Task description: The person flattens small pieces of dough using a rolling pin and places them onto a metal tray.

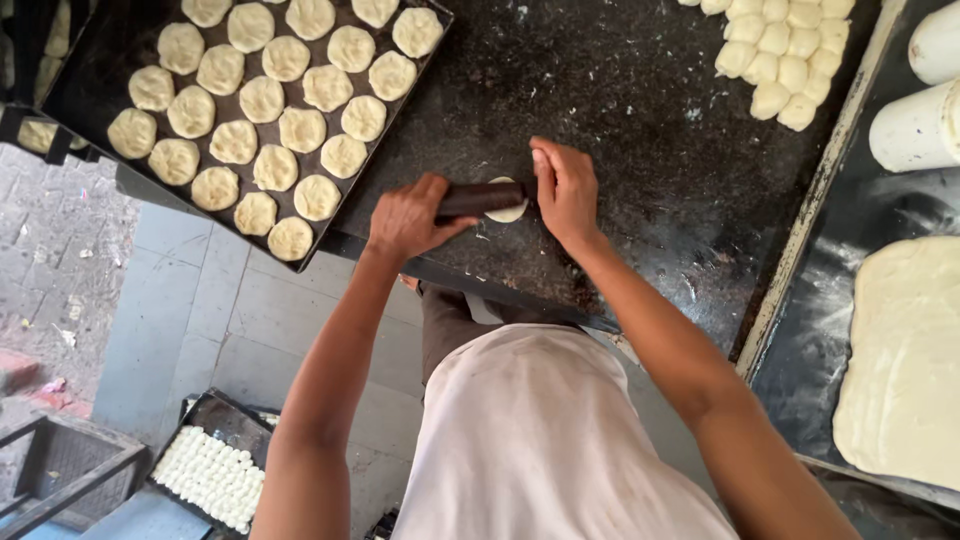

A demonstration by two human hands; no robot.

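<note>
- A small round dough piece (510, 210) is being flattened under a dark rolling pin (480, 198) on the black worktop (620, 110); most of the piece is being hidden by the pin.
- The pin's left end is being gripped by the left hand (405, 218), fingers curled round it.
- The pin's right end is being pressed by the right hand (565, 190), fingers held out flat and not closed.
- Left of the pin, a dark tray (75, 75) is being filled with rows of flattened dough rounds (262, 100).
- Beyond the pin to the right, small dough balls (785, 50) are being kept in a cluster.
- Far right of the pin, a large dough sheet (905, 360) is lying beside two white rolls (920, 125).
</note>
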